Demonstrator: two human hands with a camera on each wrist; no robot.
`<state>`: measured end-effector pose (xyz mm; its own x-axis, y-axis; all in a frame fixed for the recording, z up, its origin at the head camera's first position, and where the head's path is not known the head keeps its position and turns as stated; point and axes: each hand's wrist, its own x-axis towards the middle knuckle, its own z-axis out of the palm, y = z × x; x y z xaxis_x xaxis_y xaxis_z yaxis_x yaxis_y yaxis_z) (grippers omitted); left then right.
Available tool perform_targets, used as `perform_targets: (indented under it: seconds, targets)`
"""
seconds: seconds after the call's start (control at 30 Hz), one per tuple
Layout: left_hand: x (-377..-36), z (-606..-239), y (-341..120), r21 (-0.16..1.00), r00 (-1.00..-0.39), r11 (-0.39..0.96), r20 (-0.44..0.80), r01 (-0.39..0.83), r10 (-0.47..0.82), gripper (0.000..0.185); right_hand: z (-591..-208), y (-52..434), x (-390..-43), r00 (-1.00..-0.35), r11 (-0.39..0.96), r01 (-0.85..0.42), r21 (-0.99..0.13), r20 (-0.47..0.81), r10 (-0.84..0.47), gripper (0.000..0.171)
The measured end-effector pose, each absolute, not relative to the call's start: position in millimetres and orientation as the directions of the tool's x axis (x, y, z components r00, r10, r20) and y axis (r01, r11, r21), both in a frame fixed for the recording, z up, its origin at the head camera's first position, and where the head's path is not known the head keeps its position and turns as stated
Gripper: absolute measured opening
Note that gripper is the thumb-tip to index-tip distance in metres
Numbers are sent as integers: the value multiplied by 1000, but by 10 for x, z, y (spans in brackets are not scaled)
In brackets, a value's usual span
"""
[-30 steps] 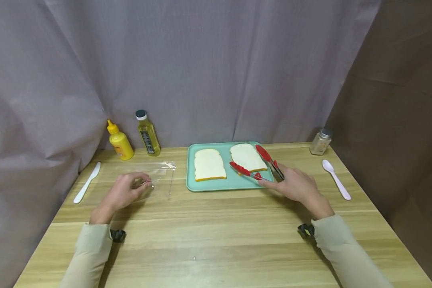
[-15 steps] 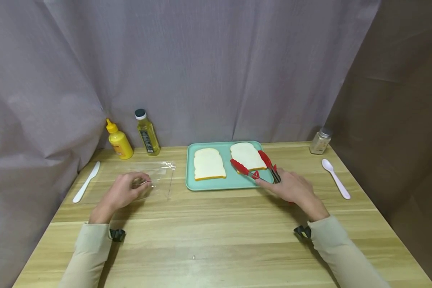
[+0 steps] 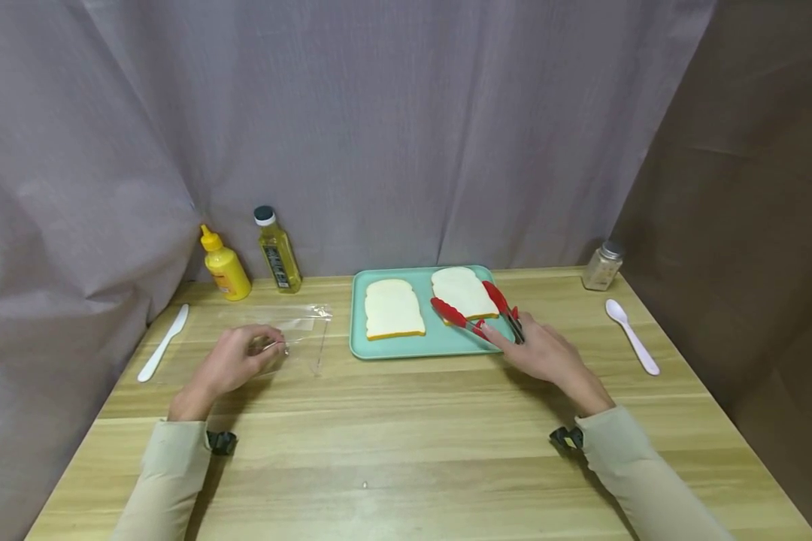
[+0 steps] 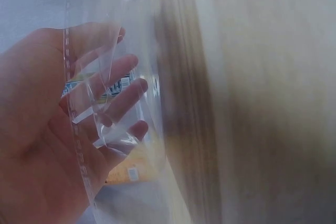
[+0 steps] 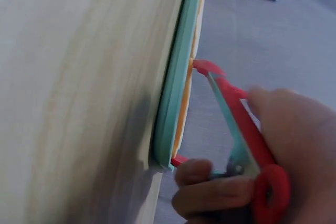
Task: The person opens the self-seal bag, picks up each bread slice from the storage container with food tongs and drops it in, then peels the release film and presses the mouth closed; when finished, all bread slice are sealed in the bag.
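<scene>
My left hand [image 3: 269, 350] rests on the table and pinches the near edge of a clear plastic bag [image 3: 301, 327] lying flat. In the left wrist view the bag's film [image 4: 113, 85] drapes over the loosely curled fingers [image 4: 123, 98]. My right hand [image 3: 509, 336] grips red-tipped tongs [image 3: 477, 312] at the teal tray's [image 3: 419, 348] right front corner. The tong arms stand apart on either side of the right bread slice [image 3: 463, 291]. A second bread slice [image 3: 392, 308] lies on the tray's left. The right wrist view shows the tongs [image 5: 236, 124] over the tray's rim [image 5: 173, 108].
A yellow squeeze bottle [image 3: 225, 264] and an oil bottle [image 3: 277, 250] stand at the back left. A white plastic knife [image 3: 164, 343] lies at the far left, a white spoon [image 3: 632, 335] and a spice jar [image 3: 601, 265] at the right. A curtain hangs behind.
My right hand has slid a little left and forward with the tongs, and the tong arms have narrowed around the right slice. The left hand and bag have stayed put.
</scene>
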<state>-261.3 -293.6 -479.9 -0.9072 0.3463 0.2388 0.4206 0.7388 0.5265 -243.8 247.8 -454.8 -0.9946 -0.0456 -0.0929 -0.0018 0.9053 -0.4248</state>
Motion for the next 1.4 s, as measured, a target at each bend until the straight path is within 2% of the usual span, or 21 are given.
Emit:
perform_targets:
  seconds: [0.13, 0.53, 0.63, 0.9, 1.1, 1.4]
  targets:
    - [-2614, -4797, -2933, 521, -908, 744, 235, 419, 348, 7, -4582, 2507, -2466, -996, 904, -9, -428, -74, -45, 104]
    - [-2614, -4782, -2911, 524, -903, 736, 233, 428, 360, 8, -4671, 2665, -2547, -987, 896, -22, -443, -135, -91, 111]
    - [-2606, -4784, -2907, 533, -906, 733, 224, 422, 359, 8, -4662, 2649, -2534, -988, 907, -36, -421, -118, -95, 110]
    - [-2591, -4775, -2910, 537, -916, 742, 211, 401, 342, 9, -4670, 2582, -2541, -1000, 924, -10, -382, -18, -19, 122]
    - [-2580, -4774, -2903, 536, -916, 743, 212, 400, 340, 9, -4674, 2575, -2530, -999, 939, -32, -343, -7, -37, 121]
    - [-2573, -4773, -2901, 540, -915, 739, 213, 402, 343, 9, -4635, 2590, -2527, -999, 936, -47, -349, 1, -50, 114]
